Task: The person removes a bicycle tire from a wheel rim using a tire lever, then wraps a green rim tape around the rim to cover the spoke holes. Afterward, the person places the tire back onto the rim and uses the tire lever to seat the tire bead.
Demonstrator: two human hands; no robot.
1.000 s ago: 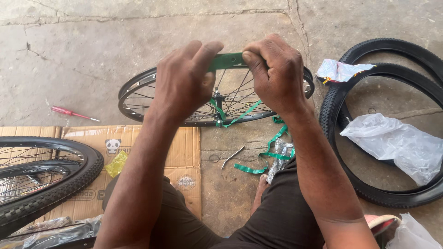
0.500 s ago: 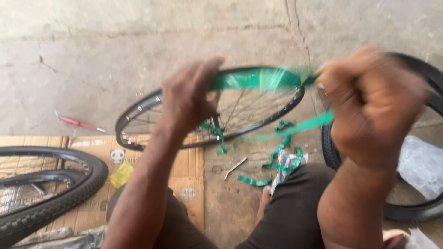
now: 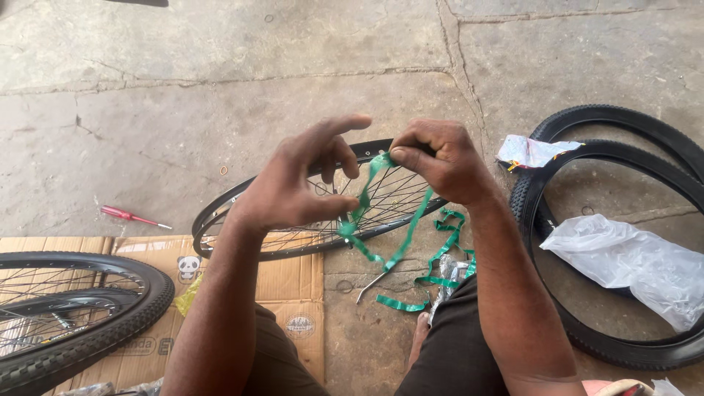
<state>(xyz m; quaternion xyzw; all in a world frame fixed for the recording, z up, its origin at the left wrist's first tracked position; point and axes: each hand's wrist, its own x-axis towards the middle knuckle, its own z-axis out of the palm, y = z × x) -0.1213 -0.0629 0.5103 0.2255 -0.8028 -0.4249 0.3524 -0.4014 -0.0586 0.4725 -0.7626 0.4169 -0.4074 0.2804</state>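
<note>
Two hands up over a bare spoked rim (image 3: pixel 242 220), held tilted above the concrete floor (image 3: pixel 220 88) and the cardboard (image 3: pixel 286 293). Had the right hand (image 3: pixel 440 161) curled tight, thumb and forefinger pinching the top end of the green strip (image 3: pixel 400 235) right against the upper edge of the rim. Had the left hand (image 3: pixel 293 194) looser: forefinger stuck out straight, other fingers half bent, thumb seemingly pressing the strip a bit lower down, though hard to tell for sure from that angle. Left the rest of the strip hanging in a loop through the spokes and trailing onto the floor in loose coils by the knee, close to a small bent metal lever (image 3: pixel 370 286). Also spotted: a red screwdriver (image 3: pixel 132 216) well off to the left, a wheel with its tyre on (image 3: pixel 110 323) on the cardboard, two loose black tyres (image 3: pixel 645 125) on the right with a clear plastic bag (image 3: pixel 631 260) and a crumpled wrapper (image 3: pixel 532 150) lying on them. Risk-wise, judging from the slack: could easily have ended up with a twisted or creased strip, given all that loose length flopping about. Could also have snagged it on a spoke, threaded through like that. Might have picked up grit too, dragging along dusty concrete. And with only a fingertip pinch at the top, could have lost the end with one uneven tug.
</note>
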